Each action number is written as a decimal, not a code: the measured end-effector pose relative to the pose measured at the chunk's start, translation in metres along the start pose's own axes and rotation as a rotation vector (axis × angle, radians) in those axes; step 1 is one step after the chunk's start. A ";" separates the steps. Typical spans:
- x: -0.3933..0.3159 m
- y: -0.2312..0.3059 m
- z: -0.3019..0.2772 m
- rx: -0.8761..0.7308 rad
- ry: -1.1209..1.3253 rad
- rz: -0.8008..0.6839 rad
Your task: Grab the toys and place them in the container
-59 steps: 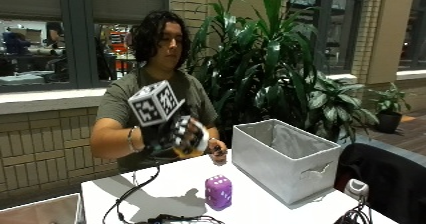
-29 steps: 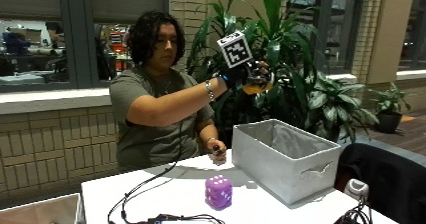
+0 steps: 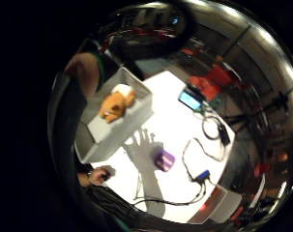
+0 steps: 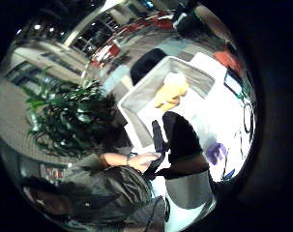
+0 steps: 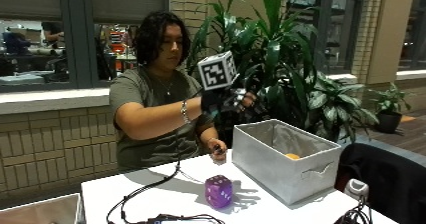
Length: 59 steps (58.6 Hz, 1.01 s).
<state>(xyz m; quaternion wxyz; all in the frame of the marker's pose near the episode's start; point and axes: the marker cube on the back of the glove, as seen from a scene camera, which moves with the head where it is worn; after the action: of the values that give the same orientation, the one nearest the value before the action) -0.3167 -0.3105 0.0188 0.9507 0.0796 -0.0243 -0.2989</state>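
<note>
My gloved right hand [image 5: 233,103] hangs in the air above the table, behind the near end of the grey fabric container [image 5: 279,173], with fingers spread and nothing in them. Its shadow with splayed fingers falls on the table beside the container [image 3: 121,129]. An orange plush toy [image 5: 291,156] lies inside the container [image 4: 145,99], seen from above in both palm views [image 3: 115,105] [image 4: 170,95]. A purple die-shaped toy [image 5: 218,190] [image 3: 164,160] [image 4: 216,151] stands on the white table in front of the container.
The person's bare left hand [image 5: 216,149] rests on the table near the container's back corner. Black cables [image 5: 143,196] trail across the table front. A second grey bin [image 5: 40,211] sits at the front left corner. A dark chair [image 5: 386,181] stands on the right, plants behind.
The hand carried the orange toy up from chest height to high over the container. It has now let go and dropped lower; the toy lies inside the container.
</note>
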 end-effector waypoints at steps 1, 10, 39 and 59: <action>0.010 0.008 0.007 -0.014 0.015 -0.012; 0.072 0.066 0.082 -0.195 -0.150 0.235; 0.091 0.093 0.228 0.007 -0.043 0.197; 0.057 0.112 0.169 0.076 -0.198 0.148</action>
<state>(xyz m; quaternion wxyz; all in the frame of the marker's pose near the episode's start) -0.2230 -0.2761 0.2043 0.9594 0.0837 -0.1353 -0.2330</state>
